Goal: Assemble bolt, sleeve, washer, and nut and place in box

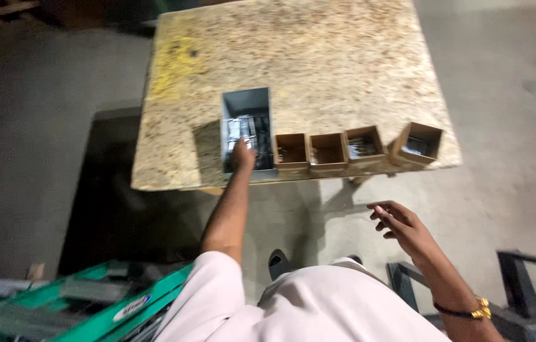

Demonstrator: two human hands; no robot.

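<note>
Chipboard table (pixel 319 57) — left hand (pixel 242 155) reaches into grey bin (pixel 247 104), grip hidden; right hand (pixel 401 228) hovers open, empty.

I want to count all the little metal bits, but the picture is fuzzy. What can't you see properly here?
- Left hand fingertips, head view: dipped inside the grey metal bin, so any grip is hidden.
- Metal pieces in the bin: too blurred and small to count.
- Contents of the four small brown boxes: dark, tiny, unclear.
- Right hand: empty in the air, but its arm runs off the bottom edge.

pale pink short-sleeved shirt (pixel 306 304), gold bracelet (pixel 482 310)
</note>
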